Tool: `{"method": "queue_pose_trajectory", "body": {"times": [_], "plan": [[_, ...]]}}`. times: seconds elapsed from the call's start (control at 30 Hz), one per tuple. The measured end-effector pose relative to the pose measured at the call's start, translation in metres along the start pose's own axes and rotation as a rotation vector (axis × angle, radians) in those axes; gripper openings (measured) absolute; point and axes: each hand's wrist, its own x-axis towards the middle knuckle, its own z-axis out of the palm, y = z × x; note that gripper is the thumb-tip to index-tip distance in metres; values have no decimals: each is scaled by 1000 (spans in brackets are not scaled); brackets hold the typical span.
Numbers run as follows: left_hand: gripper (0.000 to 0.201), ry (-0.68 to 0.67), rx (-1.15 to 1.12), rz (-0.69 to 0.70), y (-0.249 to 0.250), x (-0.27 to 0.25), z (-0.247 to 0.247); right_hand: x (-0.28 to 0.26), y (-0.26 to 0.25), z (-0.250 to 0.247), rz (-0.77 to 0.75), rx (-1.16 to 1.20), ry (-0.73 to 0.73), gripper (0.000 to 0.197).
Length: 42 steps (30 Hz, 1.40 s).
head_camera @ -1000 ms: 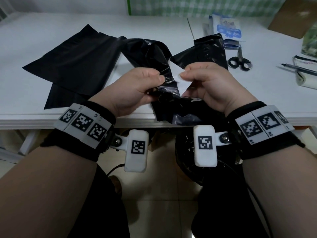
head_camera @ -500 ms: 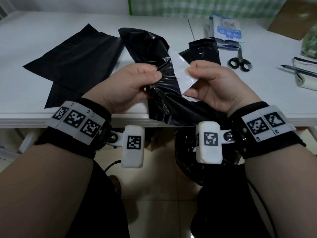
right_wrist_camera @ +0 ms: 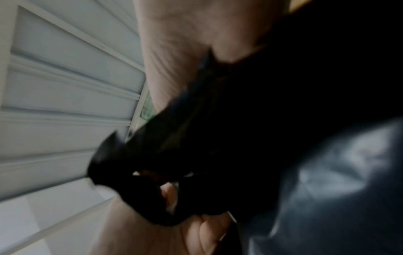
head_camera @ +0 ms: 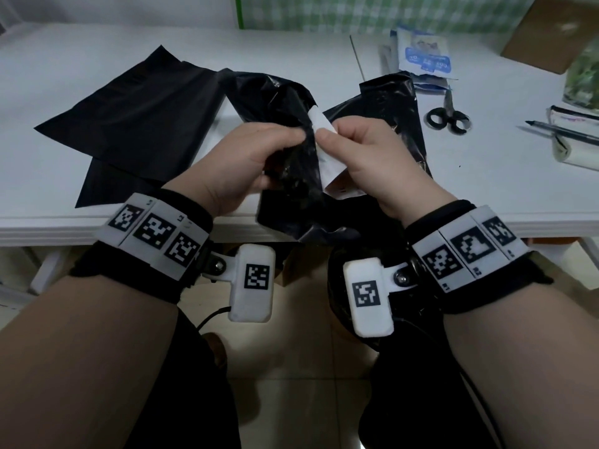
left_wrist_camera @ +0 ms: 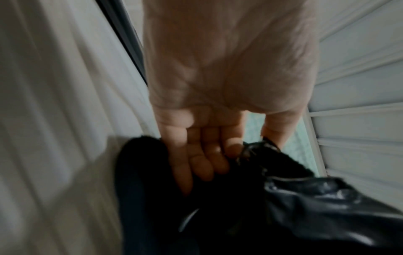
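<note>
Hands: left hand (head_camera: 248,163) grips crinkled glossy black bag (head_camera: 291,192) | right hand (head_camera: 372,157) pinches its smooth white strip (head_camera: 328,160)

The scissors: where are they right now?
In the head view, the scissors lie on the right of the white table, between the blue-and-white packet and the pen.

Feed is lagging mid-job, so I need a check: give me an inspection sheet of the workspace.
Surface: white table, front edge by the hands.
Job's things: black bag held over the table edge; white strip partly lifted off it.
Clutter: flat black bags at left; scissors, pen, blue packets at right.
Grippers: left hand grips the black bag; right hand pinches the white strip.
Cables: thin black cable below the left wrist.
Surroundings: tiled floor, green checked wall.
</note>
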Motion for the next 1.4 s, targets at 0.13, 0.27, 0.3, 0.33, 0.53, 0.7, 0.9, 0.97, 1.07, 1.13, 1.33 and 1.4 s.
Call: {"method": "queue_pose_trajectory", "body": {"times": [0.13,0.27,0.3,0.33,0.53,0.7,0.9,0.97,1.07,1.13,1.33,1.4], "plan": [[31,27,93,29,-1,2,5,-1,2,5,-42,-73,-36,35],[22,-18,-74,33,-2,4,5,-1,2,2,74,214,-120,18],[21,-35,-120,29,-2,4,5,-1,2,1,106,302,-144,16],[22,-51,-159,26,-1,4,5,-2,1,0,131,368,-159,16],[40,-104,-311,32,2,0,2,-2,-1,-3,174,619,-172,20],[42,-69,-293,14,0,0,0,0,-1,-3,170,603,-153,22],[27,-9,-208,36,-1,1,2,1,0,-3,167,360,-164,51],[32,27,-202,18,-1,2,3,-1,2,-4,112,289,-171,54],[37,22,-230,-17,-1,4,3,-2,5,-6,42,155,-144,26],[37,-52,-84,-26,-1,1,2,-2,5,-6,7,80,-96,10],[15,-139,-34,-35,-3,-1,0,1,4,-6,28,126,-54,18],[19,-164,-110,-44,-2,0,-1,1,3,-10,72,241,-94,16]]}}
